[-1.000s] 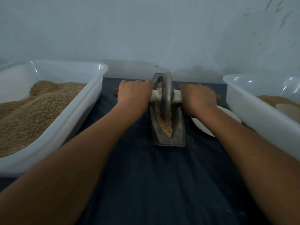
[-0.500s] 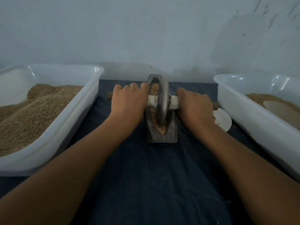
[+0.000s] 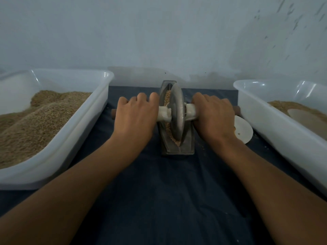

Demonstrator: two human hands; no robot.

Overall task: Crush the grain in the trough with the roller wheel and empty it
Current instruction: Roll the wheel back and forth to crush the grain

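A narrow dark metal trough [image 3: 187, 145] stands lengthwise on the dark cloth at the centre, with brown grain [image 3: 167, 98] along its groove. A grey metal roller wheel [image 3: 177, 112] stands upright in the groove near the trough's middle. A wooden axle wrapped in white [image 3: 190, 111] runs through the wheel. My left hand [image 3: 135, 117] grips the axle left of the wheel. My right hand [image 3: 213, 115] grips it on the right. Both palms face down, and the brown axle ends stick out past my knuckles.
A white plastic tub [image 3: 74, 131] heaped with grain sits at the left. Another white tub [image 3: 276, 128] at the right holds some grain and a pale disc. A white plate [image 3: 243, 130] lies between the trough and the right tub. A grey wall stands close behind.
The wheel has rolled along the groove toward me from the trough's far end, and both hands came with it. The view has shifted slightly.
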